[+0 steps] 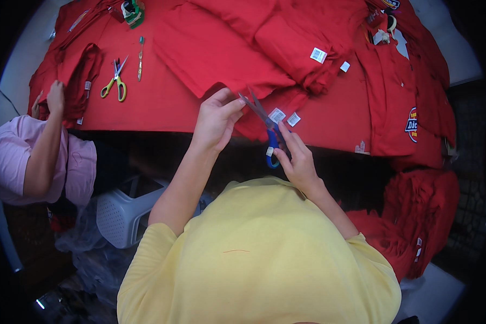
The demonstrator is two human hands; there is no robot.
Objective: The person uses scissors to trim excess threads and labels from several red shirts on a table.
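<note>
My right hand (298, 161) grips a pair of scissors (272, 141) by its blue handles. The blades are spread and point up and left, with their tips close to the fingertips of my left hand (217, 120). That hand is closed in a pinch at the near edge of a red garment (221, 51), whose hem lifts a little there. Whether a loose thread is also between the fingers is too small to tell. White printed tags (277, 115) hang by the scissors, at the table's front edge.
Yellow-handled scissors (114, 86) and a thin yellow stick-like tool (141, 59) lie on the red-covered table (162, 116). At left, a co-worker's hands (54, 100) handle a red garment. More red garments (410, 216) are heaped at lower right. A grey plastic stool (121, 216) stands at lower left.
</note>
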